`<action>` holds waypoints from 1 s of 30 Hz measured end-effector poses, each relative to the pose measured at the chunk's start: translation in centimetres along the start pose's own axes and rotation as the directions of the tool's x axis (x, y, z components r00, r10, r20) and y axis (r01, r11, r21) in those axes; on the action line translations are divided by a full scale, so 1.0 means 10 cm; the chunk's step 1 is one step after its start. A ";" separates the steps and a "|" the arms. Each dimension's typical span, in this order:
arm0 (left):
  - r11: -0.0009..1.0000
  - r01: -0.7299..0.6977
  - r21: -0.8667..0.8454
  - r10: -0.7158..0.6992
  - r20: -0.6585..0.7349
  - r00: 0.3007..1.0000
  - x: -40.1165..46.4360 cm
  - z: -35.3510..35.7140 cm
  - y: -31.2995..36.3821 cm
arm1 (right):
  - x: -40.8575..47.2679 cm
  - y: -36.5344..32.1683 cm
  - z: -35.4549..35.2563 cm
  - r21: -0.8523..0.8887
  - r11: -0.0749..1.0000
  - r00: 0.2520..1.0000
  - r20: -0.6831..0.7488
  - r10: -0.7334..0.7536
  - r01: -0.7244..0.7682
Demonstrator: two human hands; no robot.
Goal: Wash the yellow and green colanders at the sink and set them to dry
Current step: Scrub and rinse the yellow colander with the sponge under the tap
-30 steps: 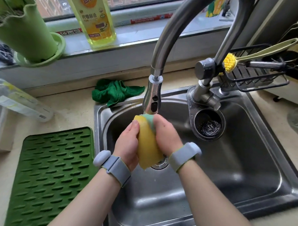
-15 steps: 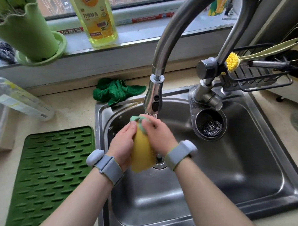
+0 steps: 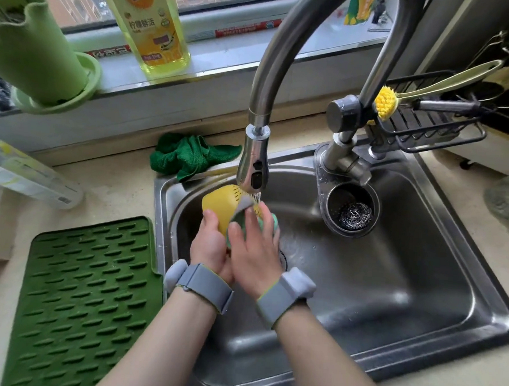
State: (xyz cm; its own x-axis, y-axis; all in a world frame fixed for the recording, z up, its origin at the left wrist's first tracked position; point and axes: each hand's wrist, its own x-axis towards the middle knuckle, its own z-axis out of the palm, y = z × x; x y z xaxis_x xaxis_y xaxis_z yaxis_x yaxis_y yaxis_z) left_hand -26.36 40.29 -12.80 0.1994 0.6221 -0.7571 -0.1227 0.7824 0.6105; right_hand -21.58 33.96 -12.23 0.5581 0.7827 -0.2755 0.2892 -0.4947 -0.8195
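A small yellow colander (image 3: 222, 204) with rows of small holes is held over the steel sink (image 3: 418, 287), just under the faucet head (image 3: 253, 169); water runs onto it. My left hand (image 3: 210, 245) grips it from below and the left. My right hand (image 3: 252, 248) presses a green-grey sponge (image 3: 243, 210) against its side, fingers wrapped over the sponge. A bit of mint green (image 3: 275, 223) peeks out past my right fingers; I cannot tell whether it belongs to the sponge or to the green colander.
A green ribbed drying mat (image 3: 82, 302) lies left of the sink. A green cloth (image 3: 188, 155) sits behind the sink's left corner. A steel scourer (image 3: 354, 216) sits in a cup, a yellow brush (image 3: 385, 102) in a wire rack, a soap bottle (image 3: 152, 28) on the sill.
The colander has been turned from edge-on to show its holed yellow side, tilting toward the upper left. My right hand moved down over it with the sponge.
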 end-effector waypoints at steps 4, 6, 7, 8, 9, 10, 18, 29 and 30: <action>0.971 -0.096 0.218 0.072 0.114 0.991 -0.20 0.04 0.03 | 0.46 0.02 -0.34 0.008 0.999 0.992 0.118 -0.054 0.053; 0.961 -0.124 0.247 0.078 0.188 0.979 -0.32 0.06 0.02 | 0.57 0.07 -0.50 0.052 0.999 0.989 0.148 0.003 -0.010; 0.961 -0.139 0.241 0.090 0.203 0.975 -0.33 0.06 0.03 | 0.54 0.07 -0.50 0.115 0.993 0.988 0.155 0.018 -0.036; 0.959 -0.152 0.240 0.106 0.193 0.975 -0.33 0.06 0.05 | 0.45 0.04 -0.45 0.210 0.977 0.991 0.136 0.002 -0.031; 0.952 -0.170 0.254 0.126 0.182 0.975 -0.31 0.05 0.07 | 0.35 -0.02 -0.36 0.318 0.948 0.994 0.100 -0.033 0.000; 0.942 -0.184 0.281 0.137 0.178 0.974 -0.30 0.04 0.09 | 0.26 -0.04 -0.26 0.386 0.922 0.996 0.069 -0.063 0.032; 0.836 -0.364 0.411 0.227 0.344 0.911 -0.31 -0.03 0.14 | 0.54 0.07 -0.41 0.072 0.986 0.964 0.235 0.127 -0.147; 0.808 -0.389 0.443 0.244 0.350 0.904 -0.26 -0.11 0.21 | 0.43 0.04 -0.27 0.467 0.842 0.954 0.249 0.166 -0.268; 0.815 -0.378 0.439 0.238 0.341 0.909 -0.20 -0.13 0.21 | 0.38 0.04 -0.21 0.426 0.896 0.977 0.211 0.041 -0.129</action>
State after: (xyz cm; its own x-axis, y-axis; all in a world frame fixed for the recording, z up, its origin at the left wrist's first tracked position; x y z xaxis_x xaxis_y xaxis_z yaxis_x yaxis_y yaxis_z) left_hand -28.24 40.71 -10.27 0.4839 0.7423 -0.4636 0.2516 0.3893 0.8861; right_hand -17.65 35.95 -12.57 0.3928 0.8240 -0.4083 -0.1440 -0.3834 -0.9123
